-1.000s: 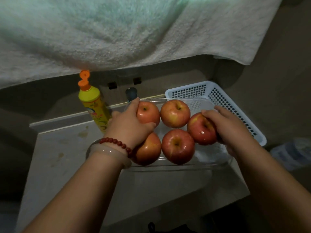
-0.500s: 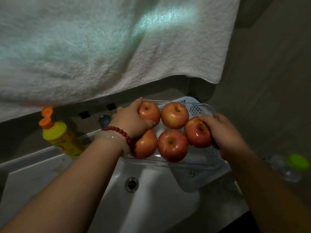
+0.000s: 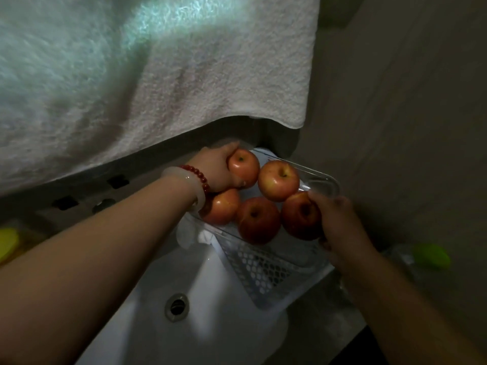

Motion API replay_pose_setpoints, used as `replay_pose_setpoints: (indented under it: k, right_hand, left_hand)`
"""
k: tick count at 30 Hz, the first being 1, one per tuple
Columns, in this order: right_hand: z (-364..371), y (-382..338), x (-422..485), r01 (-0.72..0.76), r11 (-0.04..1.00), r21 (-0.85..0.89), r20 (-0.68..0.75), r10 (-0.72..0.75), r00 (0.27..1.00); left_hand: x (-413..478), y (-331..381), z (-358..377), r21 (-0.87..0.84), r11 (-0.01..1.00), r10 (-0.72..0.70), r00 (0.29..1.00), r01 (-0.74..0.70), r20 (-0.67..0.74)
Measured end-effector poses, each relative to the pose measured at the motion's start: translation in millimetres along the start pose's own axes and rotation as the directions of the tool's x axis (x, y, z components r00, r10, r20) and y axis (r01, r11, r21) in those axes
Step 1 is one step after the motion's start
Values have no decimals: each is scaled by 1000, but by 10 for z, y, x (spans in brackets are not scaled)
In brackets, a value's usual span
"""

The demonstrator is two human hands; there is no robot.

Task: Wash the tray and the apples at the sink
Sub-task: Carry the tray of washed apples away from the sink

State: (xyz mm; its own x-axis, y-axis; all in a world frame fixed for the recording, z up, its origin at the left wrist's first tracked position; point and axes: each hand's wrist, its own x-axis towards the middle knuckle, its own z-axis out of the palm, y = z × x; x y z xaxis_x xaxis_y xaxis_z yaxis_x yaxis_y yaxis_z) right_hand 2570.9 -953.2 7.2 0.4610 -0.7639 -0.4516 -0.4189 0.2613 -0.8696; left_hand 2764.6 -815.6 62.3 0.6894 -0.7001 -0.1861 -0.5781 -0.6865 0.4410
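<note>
A clear plastic tray [image 3: 325, 180] holds several red apples and is lifted above the right side of the white sink [image 3: 210, 325]. My left hand [image 3: 216, 169], with a red bead bracelet on the wrist, grips the tray's left end with fingers against the far-left apple [image 3: 243, 167]. My right hand [image 3: 340, 227] holds the tray's right end and presses on the near-right apple [image 3: 300, 217]. Other apples sit at the middle back [image 3: 278, 180], the middle front [image 3: 258, 219] and the near left [image 3: 221, 206].
A white perforated basket [image 3: 263, 272] lies under the tray on the counter's right edge. A large pale towel [image 3: 158, 75] hangs overhead. The sink drain [image 3: 177, 306] is below. A yellow bottle [image 3: 8, 243] stands far left, a green-capped bottle [image 3: 432, 255] at right.
The view has swung right and down. Both hands have carried the tray of apples rightward from the counter to above the sink and basket; the yellow bottle now sits at the left edge.
</note>
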Motion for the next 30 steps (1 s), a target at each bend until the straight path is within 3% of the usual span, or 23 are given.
replay_pose_setpoints:
  k: [13, 20, 30]
  right_hand:
    - [-21, 173, -198, -198, 973, 120, 16, 197, 980]
    - [-44, 147, -287, -360, 924, 129, 149, 341, 928]
    - [27, 65, -323, -442, 879, 179, 211, 405, 890]
  left_hand:
    - [339, -5, 239, 29, 990, 133, 988, -135, 76]
    - [519, -54, 392, 98, 983, 137, 975, -156, 176]
    - [735, -113, 492, 74, 979, 169, 964, -188, 206]
